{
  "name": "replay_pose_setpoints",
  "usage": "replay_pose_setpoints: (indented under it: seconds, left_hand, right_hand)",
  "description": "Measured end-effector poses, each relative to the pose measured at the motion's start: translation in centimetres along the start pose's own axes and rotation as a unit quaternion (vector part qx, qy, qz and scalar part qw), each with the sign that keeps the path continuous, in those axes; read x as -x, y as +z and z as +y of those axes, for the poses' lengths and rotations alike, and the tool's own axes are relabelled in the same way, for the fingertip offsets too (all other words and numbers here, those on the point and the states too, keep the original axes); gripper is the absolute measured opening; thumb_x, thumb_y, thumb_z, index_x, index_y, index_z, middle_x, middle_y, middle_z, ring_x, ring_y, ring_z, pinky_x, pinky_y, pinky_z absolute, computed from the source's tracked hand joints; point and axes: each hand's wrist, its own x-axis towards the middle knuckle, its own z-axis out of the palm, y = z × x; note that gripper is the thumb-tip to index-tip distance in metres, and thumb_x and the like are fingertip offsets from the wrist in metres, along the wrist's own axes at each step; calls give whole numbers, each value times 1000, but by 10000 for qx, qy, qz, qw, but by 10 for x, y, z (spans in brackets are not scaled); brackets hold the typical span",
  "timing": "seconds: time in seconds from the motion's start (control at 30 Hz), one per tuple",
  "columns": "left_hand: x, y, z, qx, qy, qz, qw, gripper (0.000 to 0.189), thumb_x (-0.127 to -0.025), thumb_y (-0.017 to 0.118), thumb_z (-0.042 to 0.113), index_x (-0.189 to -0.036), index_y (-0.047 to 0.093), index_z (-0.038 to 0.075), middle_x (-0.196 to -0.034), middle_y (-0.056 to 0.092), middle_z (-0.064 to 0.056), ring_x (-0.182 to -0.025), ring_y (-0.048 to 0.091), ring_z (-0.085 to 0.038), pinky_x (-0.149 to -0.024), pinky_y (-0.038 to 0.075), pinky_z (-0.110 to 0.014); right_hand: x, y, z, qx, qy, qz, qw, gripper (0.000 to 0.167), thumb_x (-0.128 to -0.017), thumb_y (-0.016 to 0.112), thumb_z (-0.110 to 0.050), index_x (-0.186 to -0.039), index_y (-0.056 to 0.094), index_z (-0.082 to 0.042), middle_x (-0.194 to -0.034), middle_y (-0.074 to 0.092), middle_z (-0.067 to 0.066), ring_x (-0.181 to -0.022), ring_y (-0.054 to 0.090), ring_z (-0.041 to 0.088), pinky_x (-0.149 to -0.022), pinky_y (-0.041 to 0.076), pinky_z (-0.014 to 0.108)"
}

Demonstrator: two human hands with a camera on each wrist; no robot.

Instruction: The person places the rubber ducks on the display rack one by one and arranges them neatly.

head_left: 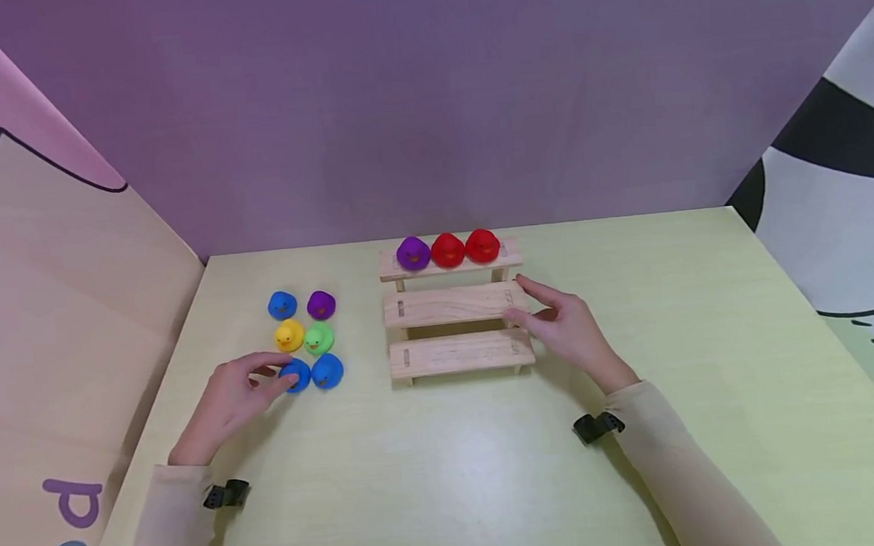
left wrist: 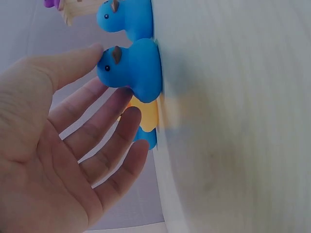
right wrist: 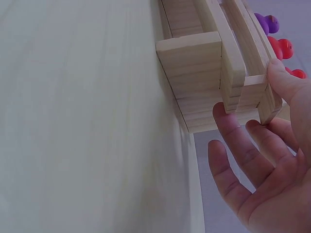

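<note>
Low at the left of the table, my left hand (head_left: 237,395) has its thumb and index finger around a blue rubber duck (left wrist: 130,69), which still sits on the table. The thumb touches the duck's head; the index fingertip is hidden behind it. My right hand (head_left: 571,329) grips the right end of the middle step of a three-step wooden stand (head_left: 460,352), thumb on top and fingers at the end and below. On the stand's top step sit a purple duck (head_left: 413,254) and two red ducks (head_left: 447,251), side by side.
Beside the held duck stands another blue duck (head_left: 328,371). Behind them are a yellow duck (head_left: 289,335), a green duck (head_left: 319,339), a further blue duck (head_left: 282,305) and a purple duck (head_left: 321,305). A purple wall (head_left: 427,106) rises at the table's back edge.
</note>
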Motion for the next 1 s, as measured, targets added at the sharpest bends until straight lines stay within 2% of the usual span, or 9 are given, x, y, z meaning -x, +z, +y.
replay_pose_setpoints:
  seconds: [0.23,0.77,1.0]
  left_hand:
    - [2,-2,1,-10,-25,-25,10000,33,-95,82,27,-123,80,9,-114,80,-11,-100,71,-32,-82,57,-39]
    - [3,0,-2,-75,58,78,9999,30,-94,83,22,-121,81,8,-110,81,-9,-97,72,-31,-78,56,-36]
    - [4,-5,-1,43,-26,132,9999,33,-96,82,28,-123,80,9,-113,80,-12,-98,72,-32,-75,57,-35]
  right_hand:
    - [-1,1,-1,-8,-46,1,10000,73,-100,76,-43,-163,46,-22,-164,51,8,-105,79,31,-84,58,22]
    - [1,1,-1,-28,56,-27,10000,75,-99,76,-45,-163,45,-22,-165,50,9,-105,79,32,-81,59,25]
    - [0,0,0,-15,-12,-6,10000,74,-100,75,-44,-163,45,-21,-165,50,9,-104,79,33,-78,58,22]
